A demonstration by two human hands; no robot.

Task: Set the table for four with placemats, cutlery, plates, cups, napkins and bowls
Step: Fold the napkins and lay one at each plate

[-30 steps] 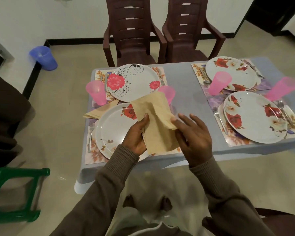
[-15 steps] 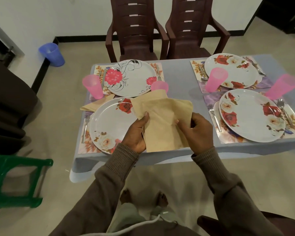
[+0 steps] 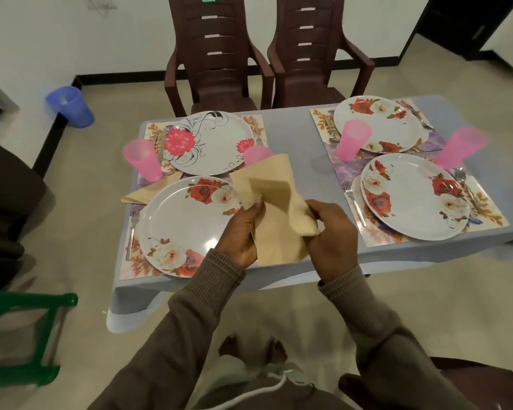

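Both hands hold a beige napkin (image 3: 274, 202) above the near edge of the grey table (image 3: 296, 137). My left hand (image 3: 243, 232) grips its left side, thumb on top. My right hand (image 3: 330, 235) pinches a folded corner of it at the right. Beneath lies the near left plate (image 3: 181, 226) with roses on a floral placemat (image 3: 131, 261), a fork (image 3: 132, 229) beside it. Another folded beige napkin (image 3: 142, 192) lies at that plate's far left. Three more plates sit on placemats: far left (image 3: 209, 143), far right (image 3: 379, 122), near right (image 3: 412, 196). Several pink cups stand by them, one (image 3: 141, 159) at the left.
Two brown plastic chairs (image 3: 219, 54) stand behind the table. A blue bucket (image 3: 70, 106) sits on the floor at the left wall. A green stool (image 3: 18, 335) is at the lower left, dark furniture (image 3: 6, 196) beyond it. My bare feet (image 3: 249, 349) show below.
My right hand closed onto the napkin's right side and folded that corner inward toward the left hand. The left hand kept its grip in place.
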